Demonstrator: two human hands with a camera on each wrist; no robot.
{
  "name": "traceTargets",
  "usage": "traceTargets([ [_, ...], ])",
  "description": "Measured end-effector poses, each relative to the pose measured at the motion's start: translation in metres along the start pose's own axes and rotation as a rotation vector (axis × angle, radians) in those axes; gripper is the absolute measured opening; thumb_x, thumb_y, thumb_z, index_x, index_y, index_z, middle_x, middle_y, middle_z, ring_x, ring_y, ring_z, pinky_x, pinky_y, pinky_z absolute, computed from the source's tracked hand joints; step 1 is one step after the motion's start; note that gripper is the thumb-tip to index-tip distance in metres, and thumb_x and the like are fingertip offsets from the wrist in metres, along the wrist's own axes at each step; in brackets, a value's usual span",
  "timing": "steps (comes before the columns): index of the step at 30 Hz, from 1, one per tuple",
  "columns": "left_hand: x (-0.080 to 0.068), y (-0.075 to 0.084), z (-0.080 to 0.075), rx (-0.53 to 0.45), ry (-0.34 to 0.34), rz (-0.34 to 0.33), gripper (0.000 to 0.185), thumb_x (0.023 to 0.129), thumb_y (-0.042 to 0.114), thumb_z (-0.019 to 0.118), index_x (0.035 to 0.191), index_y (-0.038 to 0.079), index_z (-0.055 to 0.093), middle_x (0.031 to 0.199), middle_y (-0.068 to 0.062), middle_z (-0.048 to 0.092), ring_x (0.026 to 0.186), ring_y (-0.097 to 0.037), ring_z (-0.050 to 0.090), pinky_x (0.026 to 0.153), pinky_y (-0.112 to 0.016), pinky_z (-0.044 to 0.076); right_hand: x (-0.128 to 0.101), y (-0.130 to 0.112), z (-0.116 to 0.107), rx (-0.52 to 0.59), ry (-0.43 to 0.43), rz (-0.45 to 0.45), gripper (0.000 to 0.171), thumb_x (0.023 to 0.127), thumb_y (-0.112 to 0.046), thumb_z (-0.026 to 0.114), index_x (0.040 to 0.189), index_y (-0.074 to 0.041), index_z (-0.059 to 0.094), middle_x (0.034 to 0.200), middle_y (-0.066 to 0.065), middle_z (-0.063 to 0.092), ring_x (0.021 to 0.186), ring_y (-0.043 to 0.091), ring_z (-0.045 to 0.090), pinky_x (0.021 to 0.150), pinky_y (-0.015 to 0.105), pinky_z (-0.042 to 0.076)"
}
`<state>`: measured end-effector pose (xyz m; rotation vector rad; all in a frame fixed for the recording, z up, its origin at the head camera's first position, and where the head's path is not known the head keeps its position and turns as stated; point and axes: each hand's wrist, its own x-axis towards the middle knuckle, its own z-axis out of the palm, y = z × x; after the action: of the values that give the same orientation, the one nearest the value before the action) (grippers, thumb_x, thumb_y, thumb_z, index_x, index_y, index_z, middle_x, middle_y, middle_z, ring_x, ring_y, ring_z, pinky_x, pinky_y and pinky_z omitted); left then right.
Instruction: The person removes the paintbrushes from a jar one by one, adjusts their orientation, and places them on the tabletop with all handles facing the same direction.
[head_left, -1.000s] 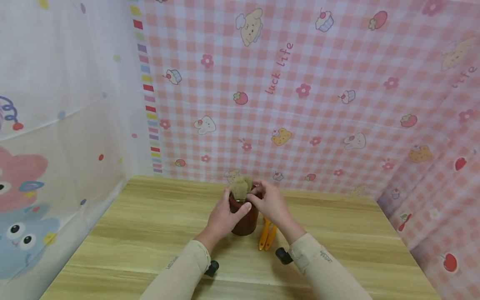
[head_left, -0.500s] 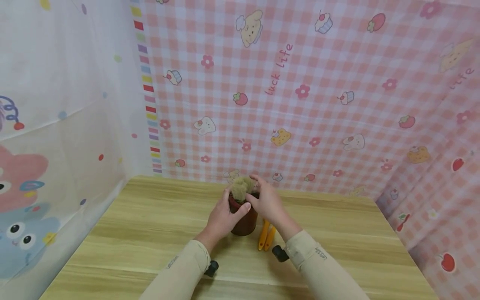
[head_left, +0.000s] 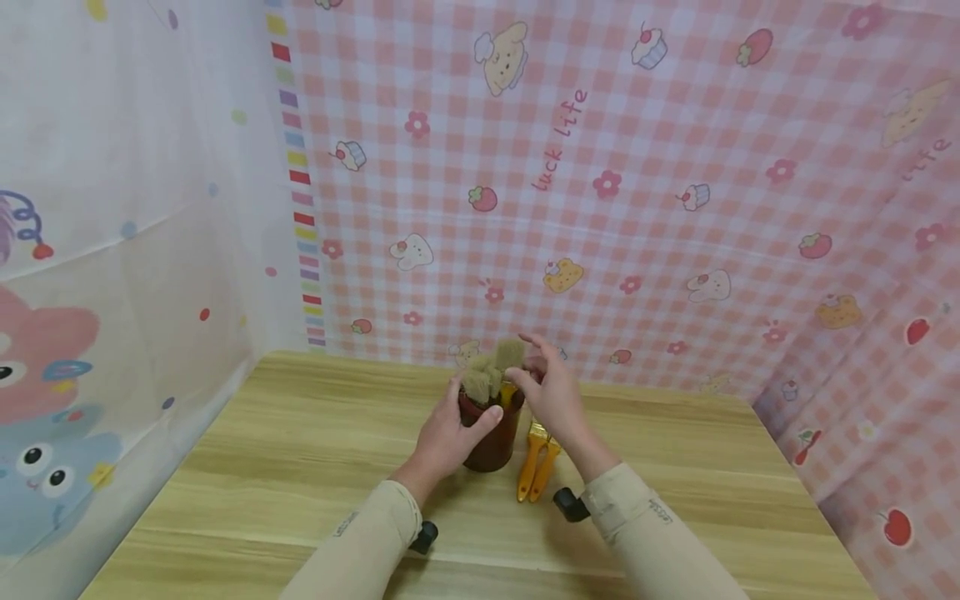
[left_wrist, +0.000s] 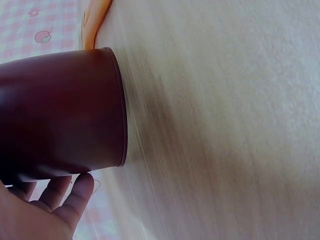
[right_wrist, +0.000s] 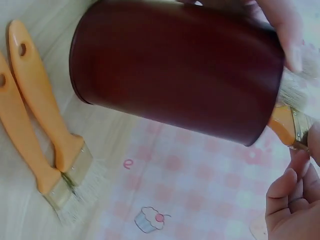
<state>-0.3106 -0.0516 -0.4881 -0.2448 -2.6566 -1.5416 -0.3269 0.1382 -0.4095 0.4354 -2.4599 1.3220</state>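
Fingers of your left hand [head_left: 444,433] wrap the dark red cup [head_left: 491,437]; your right hand [head_left: 553,392] hovers, fingers spread loosely.
Head view: the cup stands mid-table [head_left: 300,450], brushes [head_left: 491,371] bristles-up inside. Right wrist view: two orange brushes [right_wrist: 45,150] lie just beside it.

Wooden table [head_left: 300,467]: dark red cup [head_left: 491,437], two orange-handled brushes [head_left: 536,467] beside it.

The cup [head_left: 491,437] mouth is being crowded by upright brushes [head_left: 491,375]. Passage on its right is being blocked by two orange brushes [head_left: 537,467] lying on the table [head_left: 300,467], seemingly just beside it.
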Motion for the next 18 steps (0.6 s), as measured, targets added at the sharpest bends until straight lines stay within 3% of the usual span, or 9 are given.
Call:
traceTargets([
  [6, -0.002, 0.001, -0.001, 0.006, -0.015, -0.036, 0.106, 0.096, 0.075, 0.060, 0.173, 0.017, 0.016, 0.172, -0.020, 0.036, 0.156, -0.042, 0.042, 0.124, -0.064, 0.037, 0.002, -0.005, -0.017, 0.093, 0.078, -0.039, 0.053, 0.105, -0.019, 0.072, 0.155, -0.024, 0.056, 0.091, 0.014, 0.076, 0.076, 0.024, 0.067, 0.064, 0.025, 0.051],
  [13, -0.002, 0.001, -0.001, -0.003, -0.023, -0.042, 0.105, 0.095, 0.077, 0.061, 0.173, 0.021, 0.017, 0.171, -0.018, 0.039, 0.154, -0.041, 0.045, 0.122, -0.062, 0.040, 0.004, -0.006, -0.043, 0.198, 0.214, -0.079, 0.051, 0.103, -0.013, 0.073, 0.152, -0.017, 0.060, 0.092, 0.025, 0.076, 0.069, 0.006, 0.063, 0.062, 0.019, 0.049],
  [18, -0.002, 0.001, -0.001, -0.004, -0.016, -0.016, 0.100, 0.096, 0.074, 0.062, 0.171, 0.022, 0.022, 0.165, -0.018, 0.047, 0.148, -0.041, 0.051, 0.118, -0.062, 0.044, 0.002, -0.006, -0.069, 0.215, 0.265, -0.025, 0.052, 0.103, -0.012, 0.073, 0.153, -0.018, 0.059, 0.096, 0.027, 0.075, 0.067, 0.004, 0.058, 0.061, 0.020, 0.045],
])
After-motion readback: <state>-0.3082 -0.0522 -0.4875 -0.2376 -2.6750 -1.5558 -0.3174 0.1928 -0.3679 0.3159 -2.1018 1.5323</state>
